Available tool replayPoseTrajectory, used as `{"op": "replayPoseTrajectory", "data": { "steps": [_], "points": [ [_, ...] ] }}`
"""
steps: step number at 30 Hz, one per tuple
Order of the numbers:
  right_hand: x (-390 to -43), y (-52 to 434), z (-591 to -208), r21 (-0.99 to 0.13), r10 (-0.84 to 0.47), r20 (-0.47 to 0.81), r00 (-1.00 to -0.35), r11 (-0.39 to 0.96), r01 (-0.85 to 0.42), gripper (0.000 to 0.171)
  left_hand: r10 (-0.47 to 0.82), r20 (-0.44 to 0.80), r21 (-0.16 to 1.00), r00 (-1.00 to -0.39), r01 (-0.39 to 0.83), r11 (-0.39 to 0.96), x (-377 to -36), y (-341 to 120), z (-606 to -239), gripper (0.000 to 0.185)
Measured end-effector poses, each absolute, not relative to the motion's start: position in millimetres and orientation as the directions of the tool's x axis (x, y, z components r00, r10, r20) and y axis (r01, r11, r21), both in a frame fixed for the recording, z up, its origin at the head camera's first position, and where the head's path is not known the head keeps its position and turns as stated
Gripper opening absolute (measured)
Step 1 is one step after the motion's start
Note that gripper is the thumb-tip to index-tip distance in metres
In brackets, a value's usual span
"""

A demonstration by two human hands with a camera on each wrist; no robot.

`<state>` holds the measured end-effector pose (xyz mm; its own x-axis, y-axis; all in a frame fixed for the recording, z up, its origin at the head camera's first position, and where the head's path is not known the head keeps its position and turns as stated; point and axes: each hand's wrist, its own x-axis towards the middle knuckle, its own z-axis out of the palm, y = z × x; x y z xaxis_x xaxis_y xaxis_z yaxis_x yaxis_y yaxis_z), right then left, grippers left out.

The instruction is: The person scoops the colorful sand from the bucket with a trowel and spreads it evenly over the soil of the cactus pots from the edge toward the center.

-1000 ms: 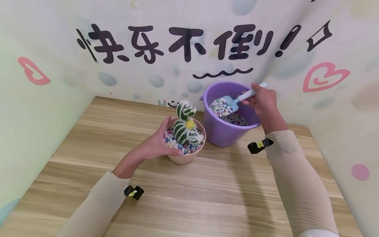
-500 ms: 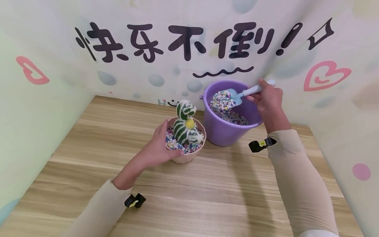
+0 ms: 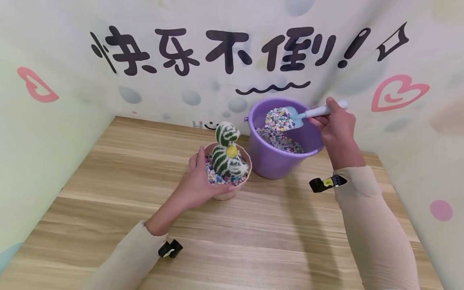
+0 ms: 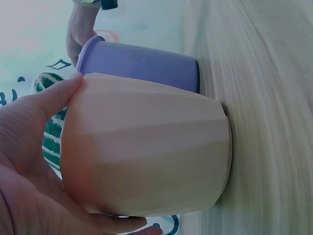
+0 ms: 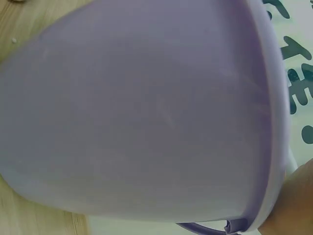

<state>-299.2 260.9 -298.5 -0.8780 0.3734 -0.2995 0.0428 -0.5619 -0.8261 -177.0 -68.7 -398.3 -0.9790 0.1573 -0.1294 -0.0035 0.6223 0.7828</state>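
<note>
My right hand [image 3: 339,128] grips the pale handle of a small light-blue shovel [image 3: 299,117]. Its blade is heaped with multicoloured pebbles [image 3: 280,119] and hangs inside the mouth of a purple bucket [image 3: 274,162], above more pebbles lower down. To the left stands a pale pink faceted flowerpot [image 4: 151,142], upright on the wooden table. My left hand [image 3: 197,182] holds it from the left, thumb at the near rim and fingers round the far side. A green-and-white striped fuzzy cactus [image 3: 222,160] with a yellow pompom rises from pebbles in the pot.
The bucket stands just right of the pot, close to the back wall [image 3: 163,94], which carries large black characters. Wood-grain tabletop [image 3: 232,241] extends in front of both containers. Side walls [image 3: 435,169] border the table left and right.
The loaded shovel has lifted off the pebbles in the bucket and moved to the right with my right hand. My left hand stays at the pot, shifting slightly along it.
</note>
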Motion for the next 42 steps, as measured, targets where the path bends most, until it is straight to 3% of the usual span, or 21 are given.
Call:
{"op": "replayPoseTrajectory", "data": {
  "steps": [16,34,42],
  "points": [
    [-273,268,-302,-0.718,0.328,-0.304,-0.894,-0.696,-0.011,0.034,0.273,-0.158,0.837,-0.949,0.018,0.547,-188,-83,-399,0.137],
    [-240,256,-312,-0.674,0.323,-0.318,-0.891,-0.738,-0.027,0.043,0.340,-0.151,0.858,-0.928,0.048,0.511,-198,-91,-399,0.134],
    [-231,249,-315,-0.648,0.288,-0.312,-0.905,-0.762,-0.019,0.039,0.362,-0.149,0.872,-0.920,0.050,0.488,-201,-95,-400,0.135]
  ]
}}
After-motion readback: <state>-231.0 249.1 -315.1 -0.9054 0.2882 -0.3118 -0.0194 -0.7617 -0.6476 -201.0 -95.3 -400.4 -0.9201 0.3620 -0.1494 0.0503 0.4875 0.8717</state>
